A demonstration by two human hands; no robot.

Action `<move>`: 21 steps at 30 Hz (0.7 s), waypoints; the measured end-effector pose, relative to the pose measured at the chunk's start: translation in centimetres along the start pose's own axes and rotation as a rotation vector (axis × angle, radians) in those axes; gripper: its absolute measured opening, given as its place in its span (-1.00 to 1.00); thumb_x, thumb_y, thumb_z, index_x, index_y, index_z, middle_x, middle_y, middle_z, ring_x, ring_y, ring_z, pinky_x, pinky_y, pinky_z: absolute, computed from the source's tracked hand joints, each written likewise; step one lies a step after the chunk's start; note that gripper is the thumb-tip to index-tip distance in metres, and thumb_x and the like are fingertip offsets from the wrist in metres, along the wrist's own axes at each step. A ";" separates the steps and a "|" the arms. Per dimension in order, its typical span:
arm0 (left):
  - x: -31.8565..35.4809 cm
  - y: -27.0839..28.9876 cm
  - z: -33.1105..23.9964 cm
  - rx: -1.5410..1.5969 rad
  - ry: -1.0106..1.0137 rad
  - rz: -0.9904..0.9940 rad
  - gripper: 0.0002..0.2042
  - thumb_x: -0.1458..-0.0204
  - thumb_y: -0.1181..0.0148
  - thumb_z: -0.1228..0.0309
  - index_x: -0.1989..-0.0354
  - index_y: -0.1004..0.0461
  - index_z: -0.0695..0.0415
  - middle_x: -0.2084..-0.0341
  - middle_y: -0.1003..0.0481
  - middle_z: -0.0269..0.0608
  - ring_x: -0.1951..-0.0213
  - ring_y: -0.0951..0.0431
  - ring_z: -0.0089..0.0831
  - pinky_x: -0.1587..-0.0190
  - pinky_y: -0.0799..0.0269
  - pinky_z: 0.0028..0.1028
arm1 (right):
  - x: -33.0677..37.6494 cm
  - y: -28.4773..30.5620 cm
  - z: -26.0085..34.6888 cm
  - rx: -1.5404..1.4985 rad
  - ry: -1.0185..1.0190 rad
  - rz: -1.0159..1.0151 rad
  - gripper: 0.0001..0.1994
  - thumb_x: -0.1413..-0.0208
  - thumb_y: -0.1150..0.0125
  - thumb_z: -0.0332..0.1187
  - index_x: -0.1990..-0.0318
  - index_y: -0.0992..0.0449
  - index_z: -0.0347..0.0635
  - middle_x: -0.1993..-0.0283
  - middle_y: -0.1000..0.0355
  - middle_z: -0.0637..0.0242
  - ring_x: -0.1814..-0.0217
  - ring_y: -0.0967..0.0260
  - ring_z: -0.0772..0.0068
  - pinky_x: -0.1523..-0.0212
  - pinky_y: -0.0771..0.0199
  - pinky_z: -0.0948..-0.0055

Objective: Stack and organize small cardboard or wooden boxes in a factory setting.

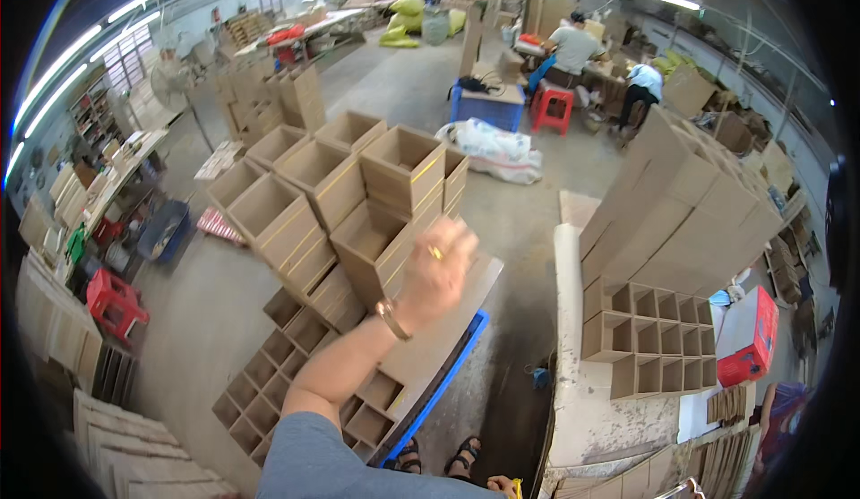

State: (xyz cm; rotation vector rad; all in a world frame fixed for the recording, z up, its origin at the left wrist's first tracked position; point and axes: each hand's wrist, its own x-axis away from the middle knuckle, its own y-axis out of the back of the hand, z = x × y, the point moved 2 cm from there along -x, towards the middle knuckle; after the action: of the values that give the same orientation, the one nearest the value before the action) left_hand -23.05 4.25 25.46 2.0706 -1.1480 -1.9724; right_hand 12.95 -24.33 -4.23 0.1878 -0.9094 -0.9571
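My left arm, in a grey sleeve, reaches over the worktable. My left hand, with a ring and a bracelet, is closed, its fingers curled and slightly blurred. Whatever it may hold is hidden. It is in front of stacked open-topped brown wooden boxes, some with yellow lines along their sides; contact cannot be told. Below the arm are box grids with square compartments. At the lower edge, my right hand shows only in part, fingers curled beside a small yellow thing that I cannot make out.
On the right, a pale table bears a compartment grid and tall brown panels. A red box stands beside them. A white sack lies on the floor. Two people sit or bend at far tables, near a red stool.
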 end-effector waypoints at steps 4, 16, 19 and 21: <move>-8.4 1.2 4.3 -0.367 0.056 -0.042 -0.58 0.29 -0.25 0.42 0.14 -0.38 0.13 0.18 -0.37 -0.10 0.02 -0.29 -0.07 -0.02 -0.19 -0.14 | 1.3 2.9 4.4 -0.079 -0.056 -0.244 -0.74 -0.05 0.01 -0.24 0.20 -0.50 -0.16 0.24 -0.47 0.04 0.11 -0.41 0.15 0.08 -0.34 0.29; -5.5 -3.8 12.6 -0.386 0.322 0.119 -0.64 0.18 -0.12 0.60 0.12 -0.32 0.15 0.36 -0.41 0.01 0.29 -0.42 -0.08 0.14 -0.29 -0.22 | 3.1 0.8 -8.0 -0.148 -0.125 -0.335 -0.73 -0.05 -0.04 -0.20 0.15 -0.48 -0.09 0.29 -0.48 0.16 0.26 -0.44 0.20 0.21 -0.41 0.29; -5.9 -3.1 12.0 -0.282 0.409 -0.033 -0.68 0.16 -0.13 0.57 0.15 -0.34 0.16 0.41 -0.42 -0.01 0.33 -0.44 -0.07 0.21 -0.33 -0.21 | 2.6 2.2 -8.6 -0.097 -0.143 -0.320 -0.66 -0.05 0.05 -0.09 0.11 -0.45 -0.04 0.21 -0.46 0.13 0.16 -0.40 0.05 0.13 -0.38 0.20; -5.9 -1.9 11.6 -0.361 0.403 -0.029 -0.69 0.16 -0.14 0.55 0.16 -0.36 0.16 0.41 -0.42 -0.01 0.33 -0.44 -0.06 0.21 -0.33 -0.20 | 1.8 4.5 -7.4 -0.050 -0.121 -0.311 -0.68 -0.06 0.03 -0.13 0.12 -0.46 -0.06 0.21 -0.47 0.13 0.16 -0.41 0.07 0.14 -0.39 0.21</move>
State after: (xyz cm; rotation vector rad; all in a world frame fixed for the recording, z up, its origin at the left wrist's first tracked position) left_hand -31.83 13.88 27.32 2.1485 -0.6357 -1.5255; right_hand 21.71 -24.82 -5.52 0.2355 -0.9832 -1.2891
